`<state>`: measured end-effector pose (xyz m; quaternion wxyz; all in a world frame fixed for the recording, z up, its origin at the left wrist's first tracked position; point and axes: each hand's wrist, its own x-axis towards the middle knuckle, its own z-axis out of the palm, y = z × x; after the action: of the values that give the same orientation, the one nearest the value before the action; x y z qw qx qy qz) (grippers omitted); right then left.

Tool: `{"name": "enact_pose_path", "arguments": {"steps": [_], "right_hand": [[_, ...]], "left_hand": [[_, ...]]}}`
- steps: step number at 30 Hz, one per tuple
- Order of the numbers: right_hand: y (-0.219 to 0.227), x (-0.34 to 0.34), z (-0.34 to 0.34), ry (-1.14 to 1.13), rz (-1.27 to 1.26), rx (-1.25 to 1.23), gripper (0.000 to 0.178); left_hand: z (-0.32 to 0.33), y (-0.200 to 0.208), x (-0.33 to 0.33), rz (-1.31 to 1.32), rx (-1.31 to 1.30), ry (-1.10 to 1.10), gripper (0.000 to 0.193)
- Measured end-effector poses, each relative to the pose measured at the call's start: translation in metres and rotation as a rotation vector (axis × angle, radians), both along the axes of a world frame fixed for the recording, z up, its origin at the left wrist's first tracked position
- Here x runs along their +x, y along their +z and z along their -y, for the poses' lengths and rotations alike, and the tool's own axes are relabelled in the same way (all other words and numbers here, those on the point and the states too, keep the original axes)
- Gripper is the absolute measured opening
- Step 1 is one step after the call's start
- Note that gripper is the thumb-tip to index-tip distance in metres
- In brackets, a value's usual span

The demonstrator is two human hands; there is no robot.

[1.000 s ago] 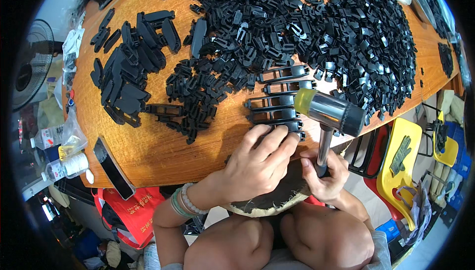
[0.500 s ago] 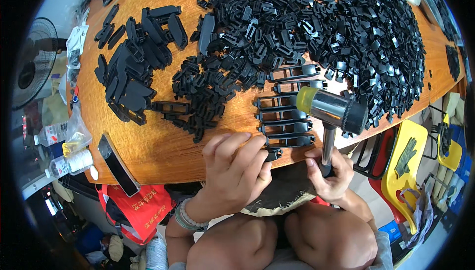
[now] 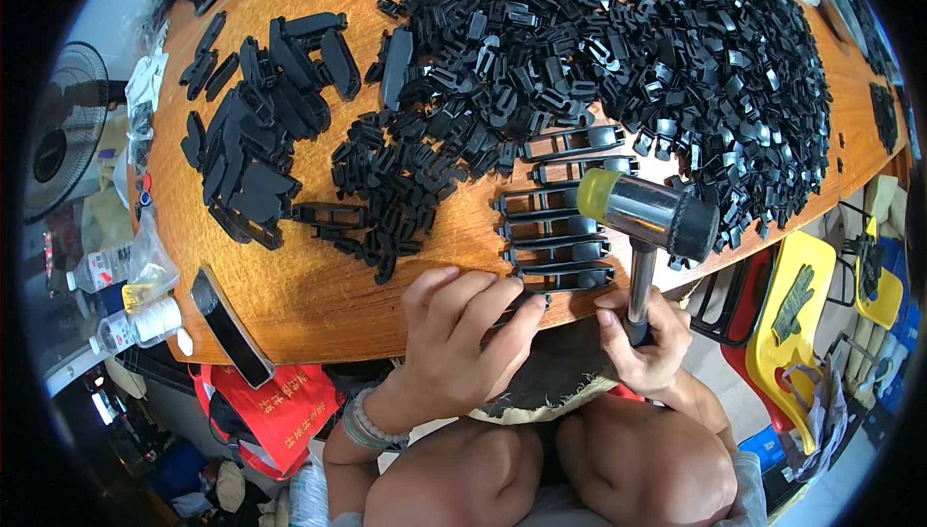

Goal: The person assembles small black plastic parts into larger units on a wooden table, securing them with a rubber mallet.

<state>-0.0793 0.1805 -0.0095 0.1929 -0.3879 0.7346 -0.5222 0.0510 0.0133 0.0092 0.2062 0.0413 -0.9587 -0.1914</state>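
Note:
My right hand (image 3: 649, 346) grips the handle of a two-faced mallet (image 3: 657, 213), held up over the table's near edge. The mallet has a yellow face, a black face and a shiny metal body. My left hand (image 3: 459, 339) is at the same edge, its fingers bent and its thumb and forefinger closed about a black plastic part (image 3: 537, 301), mostly hidden by them. Just beyond it, several long black plastic frames (image 3: 555, 240) lie side by side in a column, partly behind the mallet head. A dark pad with a frayed edge (image 3: 550, 373) sits below, above my knees.
A large heap of small black clips (image 3: 734, 83) covers the far right of the wooden table (image 3: 338, 310). Long black covers (image 3: 256, 141) are piled at the left. A phone (image 3: 232, 324) lies at the left edge, near plastic bottles (image 3: 140, 322). A yellow chair (image 3: 787, 324) stands at right.
My left hand has shifted slightly, its thumb moving up and right over the black part, which is now more covered. My right hand and the mallet stay almost still.

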Motion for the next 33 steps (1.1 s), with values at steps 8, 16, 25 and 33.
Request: {"name": "enact_pose_path", "arguments": {"steps": [8, 16, 25, 33], "right_hand": [[-0.001, 0.000, -0.001, 0.008, -0.019, -0.007, 0.016], [0.000, 0.000, 0.002, 0.013, -0.053, -0.005, 0.016], [0.000, -0.001, 0.002, 0.014, -0.025, 0.004, 0.015], [0.000, 0.003, 0.007, 0.021, -0.022, -0.016, 0.015]], "left_hand": [[0.000, -0.013, -0.001, -0.032, 0.180, 0.039, 0.035], [0.003, -0.021, 0.003, -0.029, 0.392, 0.041, 0.038], [0.003, -0.020, 0.005, -0.036, 0.347, 0.040, 0.035], [-0.002, -0.019, 0.002, -0.086, 0.135, 0.046, 0.030]]}}
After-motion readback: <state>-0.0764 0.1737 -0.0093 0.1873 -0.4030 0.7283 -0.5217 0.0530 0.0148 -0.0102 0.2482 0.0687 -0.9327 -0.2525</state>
